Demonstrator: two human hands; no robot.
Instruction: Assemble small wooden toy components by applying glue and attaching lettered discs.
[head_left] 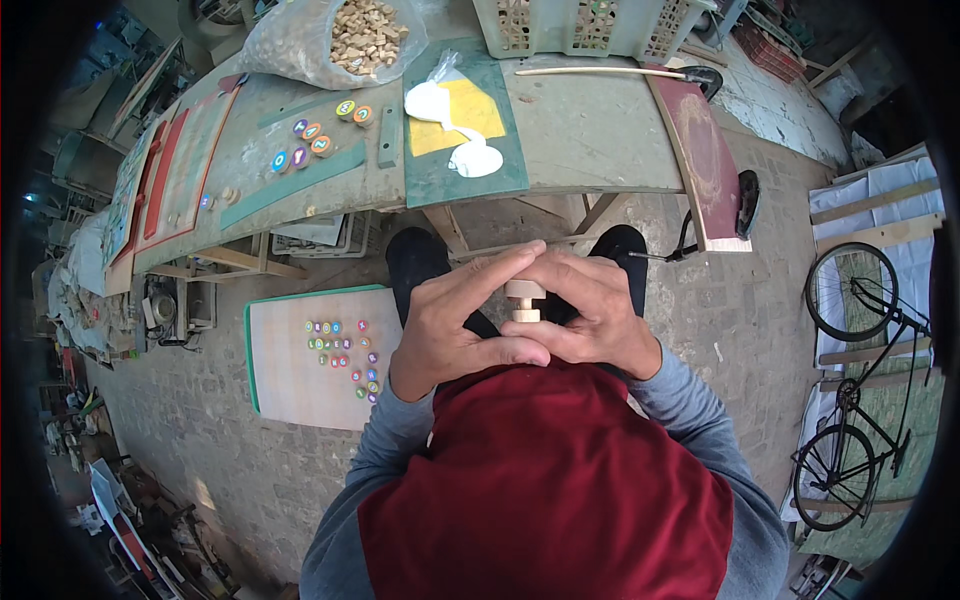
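Note:
Close in front of my red-covered torso, a small pale wooden spool-shaped piece (525, 300) sits between my two hands. It has a round disc at one end, a narrower neck and a thicker end. My left hand (450, 320) curves round from the left, its thumb close to the thicker end. From the right, my right hand (590, 305) grips the piece, with its thumb against the thicker end and the fingers bent over the disc. The fingertips of both hands meet on the far side, and part of the contact there is hidden.
Ahead stands a workbench (600, 150) with coloured round pieces (300, 148), white paste (475, 160) on a yellow sheet (470, 110), and a plastic bag (290, 45) of wooden bits. A crate (590, 28) stands behind. Below left lies a board (280, 380) with several coloured discs.

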